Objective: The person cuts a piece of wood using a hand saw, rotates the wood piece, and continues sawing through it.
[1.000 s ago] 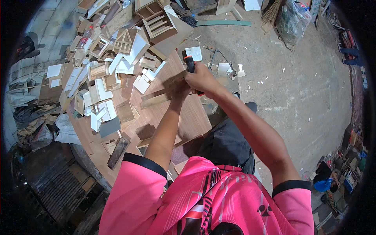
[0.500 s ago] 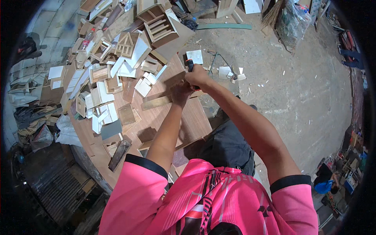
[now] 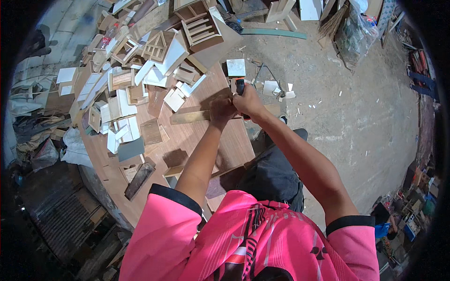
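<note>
My right hand [image 3: 249, 104] is closed around a black and orange handled tool [image 3: 240, 86] over the far right edge of a wood-grain board surface [image 3: 206, 143]. Right beside it, my left hand [image 3: 221, 108] is curled on a pale wooden strip [image 3: 190, 118] that lies across that surface; its fingertips are partly hidden by the tool and my right hand. The tool's lower part is mostly hidden by my hands.
Small wooden pieces and white offcuts [image 3: 126, 107] pile over the surface's left and far side. On the concrete floor [image 3: 356, 136] lie scraps [image 3: 271, 88] and a green strip [image 3: 274, 33]. A broom [image 3: 328, 30] and plastic bag [image 3: 356, 40] stand back right.
My hands and the tool have shifted slightly to the right in the picture, with a small shift of the whole view. Both hands keep much the same grip.
</note>
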A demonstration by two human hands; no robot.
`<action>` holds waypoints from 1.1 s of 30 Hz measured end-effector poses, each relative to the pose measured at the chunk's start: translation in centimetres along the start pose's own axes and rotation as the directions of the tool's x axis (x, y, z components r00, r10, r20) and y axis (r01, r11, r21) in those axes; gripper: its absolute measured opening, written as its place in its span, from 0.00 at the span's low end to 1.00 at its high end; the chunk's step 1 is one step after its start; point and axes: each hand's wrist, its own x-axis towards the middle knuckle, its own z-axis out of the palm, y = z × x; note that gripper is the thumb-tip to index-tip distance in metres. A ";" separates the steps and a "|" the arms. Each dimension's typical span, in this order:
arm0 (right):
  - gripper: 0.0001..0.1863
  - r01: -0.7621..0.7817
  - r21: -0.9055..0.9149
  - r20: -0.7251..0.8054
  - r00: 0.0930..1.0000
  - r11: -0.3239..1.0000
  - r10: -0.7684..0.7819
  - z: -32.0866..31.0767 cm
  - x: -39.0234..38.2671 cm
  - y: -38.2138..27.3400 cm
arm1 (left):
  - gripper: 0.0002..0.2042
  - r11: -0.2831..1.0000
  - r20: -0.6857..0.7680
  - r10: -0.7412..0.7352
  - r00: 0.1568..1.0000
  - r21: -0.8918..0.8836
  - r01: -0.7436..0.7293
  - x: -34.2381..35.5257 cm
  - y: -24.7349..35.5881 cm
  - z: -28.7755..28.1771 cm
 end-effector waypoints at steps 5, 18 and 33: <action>0.13 0.020 0.041 -0.064 0.998 0.999 -0.017 -0.7 0.3 -0.2 | 0.14 0.998 -0.024 0.034 0.999 0.054 -0.033 -0.5 -0.4 1.5; 0.08 -0.205 0.048 0.007 0.979 0.978 0.205 -2.0 2.4 -0.8 | 0.12 0.993 0.071 0.095 0.993 0.061 -0.100 0.0 1.1 0.5; 0.16 -0.129 0.226 0.020 0.992 0.965 0.128 -3.2 -6.8 -5.3 | 0.07 0.912 -0.104 0.140 0.985 -0.373 -0.169 0.1 0.2 -0.3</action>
